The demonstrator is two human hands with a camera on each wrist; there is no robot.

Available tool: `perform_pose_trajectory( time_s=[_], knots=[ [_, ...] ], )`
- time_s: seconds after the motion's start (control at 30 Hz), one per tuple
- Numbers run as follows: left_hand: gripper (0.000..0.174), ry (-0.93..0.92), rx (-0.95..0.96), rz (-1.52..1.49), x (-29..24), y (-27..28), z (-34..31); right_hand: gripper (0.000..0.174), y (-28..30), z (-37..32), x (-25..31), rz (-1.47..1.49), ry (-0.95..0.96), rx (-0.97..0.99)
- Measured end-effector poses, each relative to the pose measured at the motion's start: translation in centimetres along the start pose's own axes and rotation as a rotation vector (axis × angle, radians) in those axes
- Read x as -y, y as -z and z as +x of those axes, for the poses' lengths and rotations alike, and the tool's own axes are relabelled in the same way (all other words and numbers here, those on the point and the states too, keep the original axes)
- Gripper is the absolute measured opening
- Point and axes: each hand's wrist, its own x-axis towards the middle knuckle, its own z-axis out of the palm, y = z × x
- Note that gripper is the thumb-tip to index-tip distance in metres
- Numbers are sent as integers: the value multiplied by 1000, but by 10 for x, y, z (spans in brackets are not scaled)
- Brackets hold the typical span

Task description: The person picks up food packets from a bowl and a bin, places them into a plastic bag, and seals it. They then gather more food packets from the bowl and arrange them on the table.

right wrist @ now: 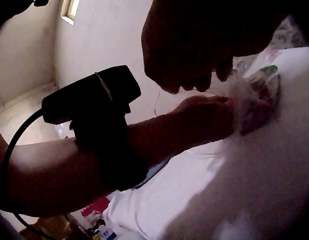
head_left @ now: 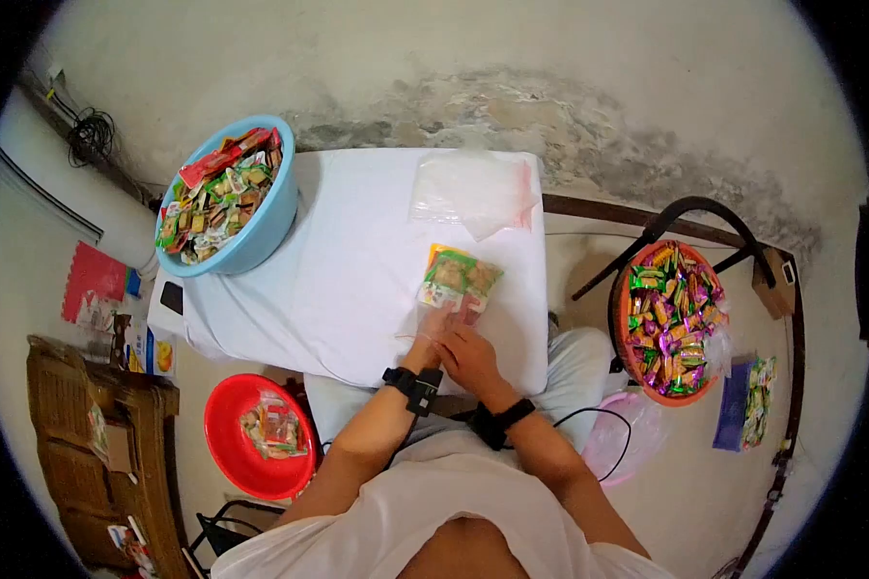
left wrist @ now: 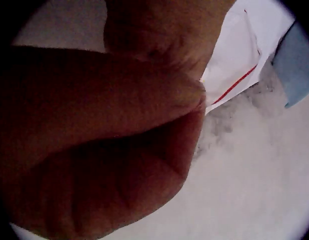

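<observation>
A clear plastic bag of small wrapped snacks, green, yellow and red, lies toward the right side of the white table. My left hand reaches into its near end, with the plastic around it in the right wrist view. Its fingers look extended there, the tips blurred among the packets. Crossing over from the right, my right hand pinches the bag's mouth between thumb and curled finger. In the left wrist view the thumb shows near a red line along the plastic.
A stack of clear bags lies at the table's back right. A light blue tub of mixed snacks stands back left, with a phone nearby. A red basin is on the floor left; an orange basket of wrapped sweets stands right.
</observation>
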Motion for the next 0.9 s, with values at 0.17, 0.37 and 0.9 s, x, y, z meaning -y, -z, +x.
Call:
perform_pose_trajectory(
  time_s=[0.17,0.37,0.9],
  knots=[
    [41,72,40,-39,2,39,24,11,3,-2,2,-10,-29,-5],
    [36,-79,31,206,-7,9,-26,11,8,-4,-4,-18,-94,65],
    [61,-756,137,2245,-66,30,-87,22,20,-8,-4,-152,3,269]
  ],
)
